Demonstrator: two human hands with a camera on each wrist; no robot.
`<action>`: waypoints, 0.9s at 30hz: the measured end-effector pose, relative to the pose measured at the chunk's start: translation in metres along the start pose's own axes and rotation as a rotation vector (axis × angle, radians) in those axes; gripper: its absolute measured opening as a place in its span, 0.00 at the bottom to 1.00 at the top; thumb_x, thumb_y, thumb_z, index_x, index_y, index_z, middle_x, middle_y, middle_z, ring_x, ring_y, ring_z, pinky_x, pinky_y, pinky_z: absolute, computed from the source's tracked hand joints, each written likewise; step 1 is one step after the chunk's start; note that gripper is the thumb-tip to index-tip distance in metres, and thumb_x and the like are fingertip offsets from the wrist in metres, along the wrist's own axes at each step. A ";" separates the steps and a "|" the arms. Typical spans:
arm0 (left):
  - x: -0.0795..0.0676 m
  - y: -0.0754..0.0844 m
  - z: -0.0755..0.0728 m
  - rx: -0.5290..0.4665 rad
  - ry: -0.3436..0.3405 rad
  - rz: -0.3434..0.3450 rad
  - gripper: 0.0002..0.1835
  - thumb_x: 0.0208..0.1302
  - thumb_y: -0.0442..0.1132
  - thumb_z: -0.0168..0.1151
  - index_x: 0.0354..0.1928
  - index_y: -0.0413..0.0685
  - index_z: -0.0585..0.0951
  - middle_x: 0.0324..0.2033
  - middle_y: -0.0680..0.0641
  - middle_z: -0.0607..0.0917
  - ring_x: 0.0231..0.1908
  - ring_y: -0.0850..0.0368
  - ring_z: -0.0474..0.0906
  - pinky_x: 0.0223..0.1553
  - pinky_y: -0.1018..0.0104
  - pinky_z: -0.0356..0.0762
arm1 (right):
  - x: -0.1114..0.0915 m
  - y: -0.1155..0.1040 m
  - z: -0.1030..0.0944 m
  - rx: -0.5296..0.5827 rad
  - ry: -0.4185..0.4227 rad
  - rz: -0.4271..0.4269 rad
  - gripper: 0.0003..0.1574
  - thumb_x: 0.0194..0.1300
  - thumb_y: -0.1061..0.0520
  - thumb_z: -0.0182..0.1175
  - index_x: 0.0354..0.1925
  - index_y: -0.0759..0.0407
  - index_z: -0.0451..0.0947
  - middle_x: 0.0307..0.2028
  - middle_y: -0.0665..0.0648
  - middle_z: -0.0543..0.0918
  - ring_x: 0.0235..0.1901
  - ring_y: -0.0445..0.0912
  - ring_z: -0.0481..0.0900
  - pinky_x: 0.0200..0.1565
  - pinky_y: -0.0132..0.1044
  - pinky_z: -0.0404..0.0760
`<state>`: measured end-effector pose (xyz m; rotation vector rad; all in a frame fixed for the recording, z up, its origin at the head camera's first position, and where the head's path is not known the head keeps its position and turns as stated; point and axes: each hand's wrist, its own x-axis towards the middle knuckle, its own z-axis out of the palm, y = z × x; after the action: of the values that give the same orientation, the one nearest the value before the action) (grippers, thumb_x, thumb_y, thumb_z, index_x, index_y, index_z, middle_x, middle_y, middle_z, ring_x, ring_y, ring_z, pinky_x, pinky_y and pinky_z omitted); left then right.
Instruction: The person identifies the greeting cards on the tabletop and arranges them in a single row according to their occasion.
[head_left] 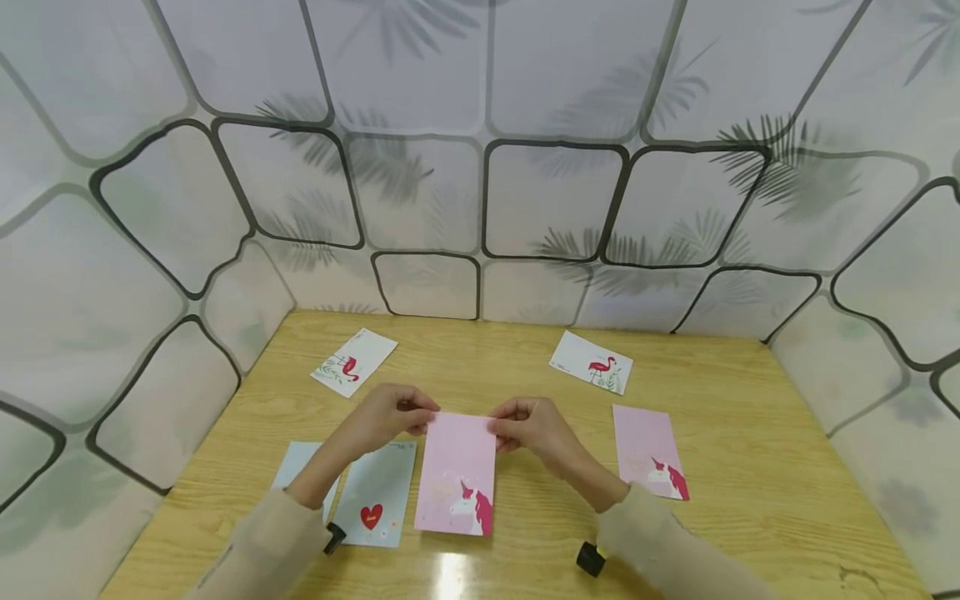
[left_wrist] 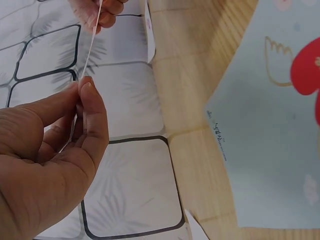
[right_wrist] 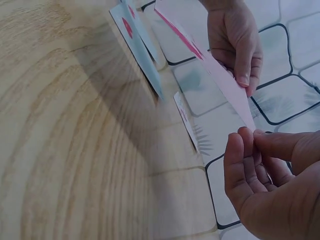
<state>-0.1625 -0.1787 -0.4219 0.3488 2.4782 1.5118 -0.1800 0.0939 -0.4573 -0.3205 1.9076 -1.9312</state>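
Observation:
Between both hands a pink unicorn card (head_left: 453, 467) is held by its two far corners. My left hand (head_left: 393, 410) pinches the upper left corner between thumb and fingers; in the left wrist view that hand (left_wrist: 60, 145) grips the card's thin edge. The upper right corner is pinched by my right hand (head_left: 534, 429), seen also in the right wrist view as a hand (right_wrist: 272, 175) with the card (right_wrist: 220, 75) edge-on. Left of it lies a light blue card with a red heart (head_left: 375, 496), beside another light blue card (head_left: 297, 458) partly hidden by the left forearm.
A second pink unicorn card (head_left: 647, 450) lies to the right on the wooden table (head_left: 772, 500). Toward the back are two white flamingo cards, a left one (head_left: 355, 362) and a right one (head_left: 591, 363). A patterned curtain (head_left: 555, 200) encloses the table's back and sides.

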 end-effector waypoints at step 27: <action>-0.011 -0.021 0.024 0.083 0.029 -0.069 0.03 0.70 0.30 0.66 0.39 0.37 0.87 0.31 0.49 0.87 0.31 0.59 0.83 0.36 0.63 0.86 | -0.005 0.026 0.008 -0.122 -0.012 0.083 0.09 0.66 0.65 0.69 0.39 0.73 0.83 0.24 0.57 0.85 0.23 0.43 0.83 0.31 0.38 0.87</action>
<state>-0.1462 -0.1715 -0.4502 0.2538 2.5527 1.4003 -0.1693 0.0894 -0.4820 -0.2829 2.0026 -1.7607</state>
